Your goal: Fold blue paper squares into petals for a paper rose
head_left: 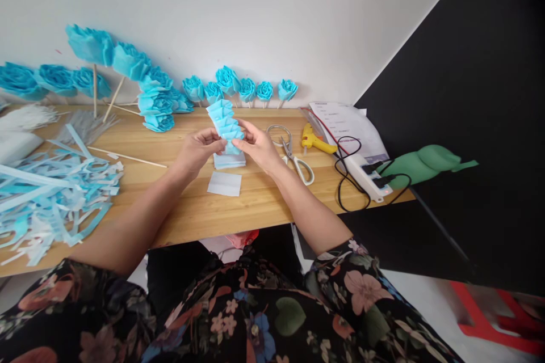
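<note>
Wooden tabletop (183, 227) below, and over the paper stack (230, 162), the pleated blue strip (225, 118) runs lengthwise up and leftward from the fingertips! Left hand (196, 151), right hand (260, 151): both pinch its lower end.

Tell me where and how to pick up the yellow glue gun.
Grip the yellow glue gun by its handle, coming down from above and from its right side, probably with the right hand once that is free. It lies flat, its handle stretching right, away from the nozzle and the scissors.
</note>
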`<action>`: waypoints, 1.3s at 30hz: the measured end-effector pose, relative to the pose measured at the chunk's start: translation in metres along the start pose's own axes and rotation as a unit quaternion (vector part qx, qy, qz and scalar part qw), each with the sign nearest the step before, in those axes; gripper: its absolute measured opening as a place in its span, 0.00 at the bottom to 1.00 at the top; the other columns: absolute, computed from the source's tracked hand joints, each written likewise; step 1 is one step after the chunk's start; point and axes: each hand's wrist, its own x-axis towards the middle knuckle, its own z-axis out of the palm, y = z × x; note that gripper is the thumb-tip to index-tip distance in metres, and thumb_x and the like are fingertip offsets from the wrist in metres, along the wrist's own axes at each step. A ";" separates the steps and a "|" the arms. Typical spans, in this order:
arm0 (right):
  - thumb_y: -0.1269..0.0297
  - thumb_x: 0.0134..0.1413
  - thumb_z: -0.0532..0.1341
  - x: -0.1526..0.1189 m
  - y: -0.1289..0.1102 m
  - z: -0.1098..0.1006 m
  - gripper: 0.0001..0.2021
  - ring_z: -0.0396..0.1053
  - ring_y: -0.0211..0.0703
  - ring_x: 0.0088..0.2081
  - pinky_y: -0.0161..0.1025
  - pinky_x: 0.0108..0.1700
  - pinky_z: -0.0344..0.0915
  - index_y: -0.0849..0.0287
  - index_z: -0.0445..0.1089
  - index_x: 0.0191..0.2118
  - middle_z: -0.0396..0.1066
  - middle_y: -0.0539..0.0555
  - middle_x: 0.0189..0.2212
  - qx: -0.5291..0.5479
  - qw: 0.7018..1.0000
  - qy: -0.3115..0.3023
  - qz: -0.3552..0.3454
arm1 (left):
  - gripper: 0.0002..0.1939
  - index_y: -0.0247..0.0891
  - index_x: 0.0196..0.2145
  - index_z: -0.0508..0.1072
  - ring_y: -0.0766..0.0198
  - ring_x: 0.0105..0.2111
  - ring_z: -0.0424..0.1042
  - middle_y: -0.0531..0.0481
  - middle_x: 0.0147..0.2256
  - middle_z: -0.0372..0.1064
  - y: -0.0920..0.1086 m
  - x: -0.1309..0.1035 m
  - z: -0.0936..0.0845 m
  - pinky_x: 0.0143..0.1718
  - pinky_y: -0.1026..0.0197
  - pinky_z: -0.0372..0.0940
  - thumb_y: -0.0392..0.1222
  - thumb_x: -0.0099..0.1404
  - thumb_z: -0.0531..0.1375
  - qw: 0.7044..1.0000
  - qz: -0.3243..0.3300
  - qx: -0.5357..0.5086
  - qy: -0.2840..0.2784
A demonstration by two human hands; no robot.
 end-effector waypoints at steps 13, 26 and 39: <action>0.53 0.52 0.66 0.001 0.000 0.000 0.32 0.76 0.46 0.48 0.43 0.54 0.72 0.55 0.66 0.62 0.78 0.53 0.46 0.002 1.000 -0.009 -0.006 | 0.15 0.37 0.31 0.74 0.69 0.23 0.67 0.54 0.26 0.71 -0.002 0.002 -0.001 0.26 0.64 0.63 0.38 0.46 0.73 0.993 -0.022 -0.117 -0.024; 0.54 0.49 0.69 0.001 0.001 0.004 0.29 0.77 0.45 0.44 0.43 0.51 0.73 0.55 0.68 0.58 0.79 0.52 0.42 0.017 1.000 0.026 -0.002 | 0.13 0.37 0.35 0.77 0.67 0.25 0.69 0.52 0.28 0.73 -0.009 0.003 -0.003 0.28 0.64 0.64 0.42 0.51 0.72 0.995 -0.011 -0.092 -0.027; 0.56 0.51 0.67 -0.002 -0.003 0.006 0.29 0.77 0.45 0.44 0.43 0.51 0.74 0.54 0.68 0.59 0.79 0.51 0.44 -0.018 0.999 0.040 0.002 | 0.14 0.38 0.37 0.78 0.66 0.26 0.69 0.51 0.30 0.74 -0.016 0.003 -0.003 0.29 0.63 0.63 0.42 0.53 0.71 0.996 0.009 -0.083 -0.028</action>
